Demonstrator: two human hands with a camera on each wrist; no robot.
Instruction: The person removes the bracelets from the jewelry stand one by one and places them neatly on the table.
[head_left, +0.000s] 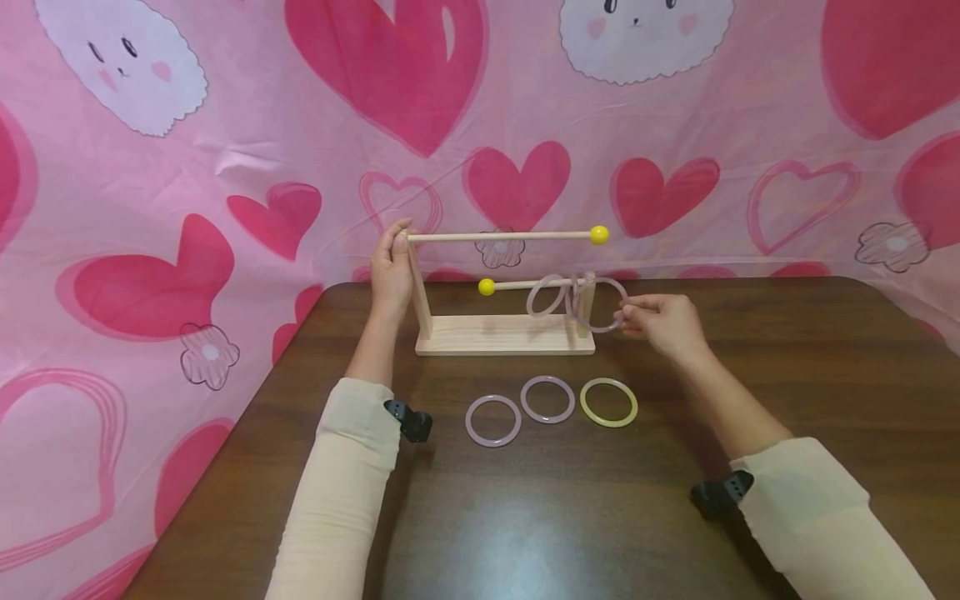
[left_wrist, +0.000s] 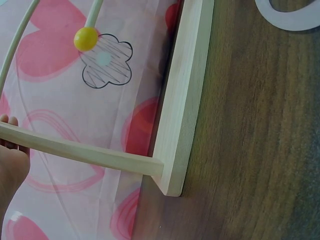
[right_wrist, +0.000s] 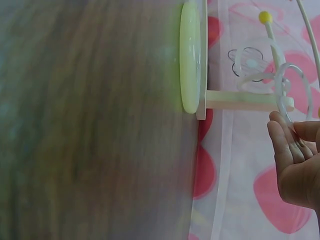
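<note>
Head view: the left hand curls its fingers round the top of the left post of the wooden stand, below the long upper rod. The right hand, thumb brought up against the fingers, pinches the edge of a pale purple ring beside the right post. A hanging ring is round the short lower rod. On the table lie the left purple ring, the middle purple ring and the yellow ring

Left wrist view: the fingertips show past the post, so the grip looks closed round it, steadying the stand

Right wrist view: the pinched ring overlaps the post end of the lower rod; whether it is threaded there I cannot tell. The step seems to be working this ring at the lower rod, putting on or taking off being unclear. The next move probably calls for a light pinch, the ring's hole kept in line with the rod, and a steady stand
</note>
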